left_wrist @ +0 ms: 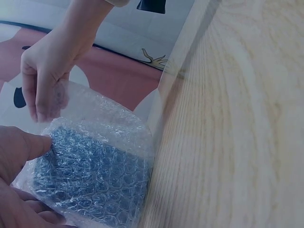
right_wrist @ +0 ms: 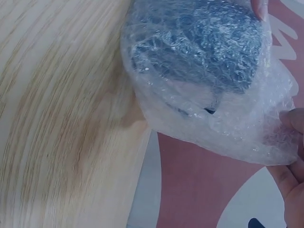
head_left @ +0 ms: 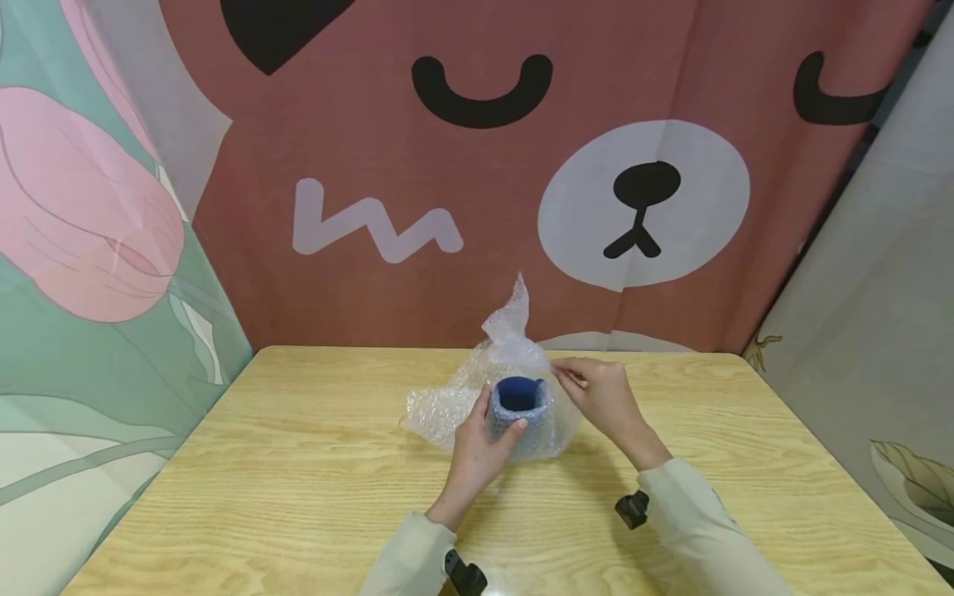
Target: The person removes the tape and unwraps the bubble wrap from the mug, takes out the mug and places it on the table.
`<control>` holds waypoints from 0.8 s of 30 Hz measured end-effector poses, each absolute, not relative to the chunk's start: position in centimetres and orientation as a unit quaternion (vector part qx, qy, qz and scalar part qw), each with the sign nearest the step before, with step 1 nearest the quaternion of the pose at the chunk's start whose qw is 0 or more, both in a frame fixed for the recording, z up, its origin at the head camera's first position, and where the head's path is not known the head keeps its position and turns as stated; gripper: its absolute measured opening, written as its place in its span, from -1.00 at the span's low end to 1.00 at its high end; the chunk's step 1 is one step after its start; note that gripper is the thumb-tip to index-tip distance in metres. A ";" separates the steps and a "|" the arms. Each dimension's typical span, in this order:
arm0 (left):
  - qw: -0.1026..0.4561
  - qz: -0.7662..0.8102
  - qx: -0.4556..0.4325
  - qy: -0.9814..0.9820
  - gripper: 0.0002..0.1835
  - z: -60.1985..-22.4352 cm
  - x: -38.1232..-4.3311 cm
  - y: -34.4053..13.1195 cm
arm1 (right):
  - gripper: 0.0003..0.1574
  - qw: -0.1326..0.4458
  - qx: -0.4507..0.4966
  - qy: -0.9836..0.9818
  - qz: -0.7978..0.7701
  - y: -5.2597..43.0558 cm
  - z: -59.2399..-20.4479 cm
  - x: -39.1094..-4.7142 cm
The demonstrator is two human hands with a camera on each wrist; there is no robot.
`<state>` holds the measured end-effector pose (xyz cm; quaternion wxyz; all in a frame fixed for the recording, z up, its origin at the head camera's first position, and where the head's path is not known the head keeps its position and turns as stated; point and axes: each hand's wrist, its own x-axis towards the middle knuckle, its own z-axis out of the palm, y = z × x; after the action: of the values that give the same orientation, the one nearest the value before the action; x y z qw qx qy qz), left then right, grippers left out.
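A dark blue cup [head_left: 516, 396] stands on the table with its open mouth facing up, its sides wrapped in clear bubble wrap [head_left: 440, 414]. My left hand [head_left: 477, 451] grips the wrapped cup from the left, thumb on the near side and fingers around the far side. The blue wall shows through the bubbles [left_wrist: 95, 175] in the left wrist view. To the right of the cup, my right hand [head_left: 605, 399] pinches the edge of the loose wrap between thumb and fingers. That stretch of wrap [right_wrist: 228, 128] hangs out from the cup in the right wrist view.
The wood-grain table [head_left: 298, 480] ends just behind the wrap, against a hanging cloth [head_left: 358, 298] with a bear print. A peak of loose wrap [head_left: 510, 314] rises above the back edge. Other printed cloths hang at the left and right sides.
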<state>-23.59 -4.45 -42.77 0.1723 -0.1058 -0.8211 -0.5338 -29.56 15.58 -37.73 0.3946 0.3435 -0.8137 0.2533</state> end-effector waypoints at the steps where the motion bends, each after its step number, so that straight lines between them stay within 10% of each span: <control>1: 0.172 -0.533 -0.106 -0.822 -0.16 -42.8 -23.6 -4.5 | -0.83 0.393 0.336 -0.814 0.266 15.6 -37.8 -29.6; 24: 0.181 -0.533 -0.102 -0.820 -0.16 -42.9 -23.6 -4.5 | -0.71 0.263 0.048 -0.747 0.609 17.9 -38.3 -29.9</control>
<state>-23.60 -4.45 -42.90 0.1807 -0.1020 -0.8204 -0.5328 -29.89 17.95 -38.33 0.2630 0.0481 -0.7469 0.6088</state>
